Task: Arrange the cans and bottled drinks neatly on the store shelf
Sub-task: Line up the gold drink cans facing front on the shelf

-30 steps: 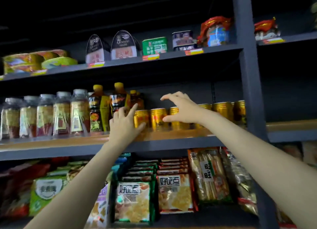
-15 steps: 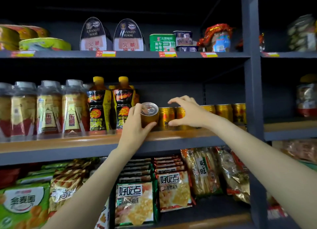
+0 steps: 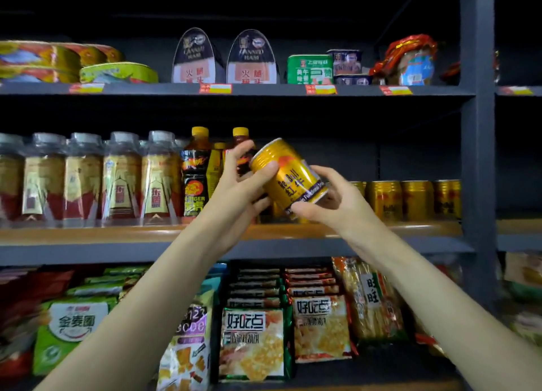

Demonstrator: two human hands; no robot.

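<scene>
Can (image 3: 289, 176) — between both hands, tilted

**Dim shelves, bright foreground, soft edges**

The scene is dark overall: the upper part of the frame and the back wall behind the dark grey metal shelving (image 3: 475, 156) fall into near black. Light seems to come from the front, so the two bare forearms and the shiny gold drink can with red and blue lettering (image 3: 289, 179) are the brightest parts, the can carrying soft sheen along its rim. Deep shadow sits under each shelf board. The clear plastic bottles with gold and red labels (image 3: 120, 179) show pale reflections. Packets at the lower left and right edges are smeared and blurred, and the shelf lines bow slightly from wide-angle distortion.
</scene>
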